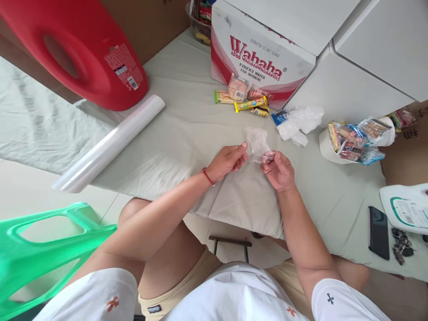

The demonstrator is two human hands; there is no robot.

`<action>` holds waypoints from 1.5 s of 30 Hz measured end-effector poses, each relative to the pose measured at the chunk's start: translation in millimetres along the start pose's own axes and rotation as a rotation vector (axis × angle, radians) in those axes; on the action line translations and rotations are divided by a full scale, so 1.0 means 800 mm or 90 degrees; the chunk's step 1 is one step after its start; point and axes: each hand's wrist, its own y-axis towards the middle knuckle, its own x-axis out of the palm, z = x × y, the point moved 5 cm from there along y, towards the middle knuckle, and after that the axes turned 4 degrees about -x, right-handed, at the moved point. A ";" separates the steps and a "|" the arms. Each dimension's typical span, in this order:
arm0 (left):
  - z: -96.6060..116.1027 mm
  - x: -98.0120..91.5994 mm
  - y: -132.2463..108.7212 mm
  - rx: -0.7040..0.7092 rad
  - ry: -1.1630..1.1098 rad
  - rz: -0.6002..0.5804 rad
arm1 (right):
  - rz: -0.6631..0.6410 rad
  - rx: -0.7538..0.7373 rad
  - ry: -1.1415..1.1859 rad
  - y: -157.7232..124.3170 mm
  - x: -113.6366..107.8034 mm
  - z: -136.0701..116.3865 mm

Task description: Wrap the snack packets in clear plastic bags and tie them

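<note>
A crumpled clear plastic bag (257,141) is stretched between my hands above the grey cloth. My left hand (230,161), with a red string on the wrist, pinches the bag's left edge between thumb and fingers. My right hand (278,170) has its fingers curled and pinched on the bag's right side, where the plastic bunches up. Beyond the hands, a pink-toned packaged snack (238,87) and a yellow wrapped bar (250,104) lie against the Wahaha carton (257,58). More crumpled clear plastic (299,125) lies to the right, beside a blue wrapper (280,117).
A large red jug (96,58) and a plastic film roll (113,142) are at the left, above a green stool (50,249). At the right are a white tub of snacks (329,145), a phone (379,232), keys (403,245) and a white bottle (406,207).
</note>
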 end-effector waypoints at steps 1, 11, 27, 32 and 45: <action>0.000 0.001 0.000 0.013 0.019 0.015 | -0.014 0.007 -0.013 -0.002 0.003 0.003; 0.004 -0.022 0.010 0.051 -0.058 0.022 | 0.084 -0.035 0.012 0.006 -0.014 -0.012; 0.044 -0.092 0.003 0.100 -0.312 0.128 | 0.264 -0.014 0.050 0.025 -0.091 -0.020; 0.050 -0.091 -0.002 0.056 -0.420 0.125 | 0.300 -0.029 -0.114 0.026 -0.105 -0.024; 0.042 -0.046 -0.006 0.024 -0.432 0.024 | -0.001 -0.492 -0.877 -0.027 0.050 -0.086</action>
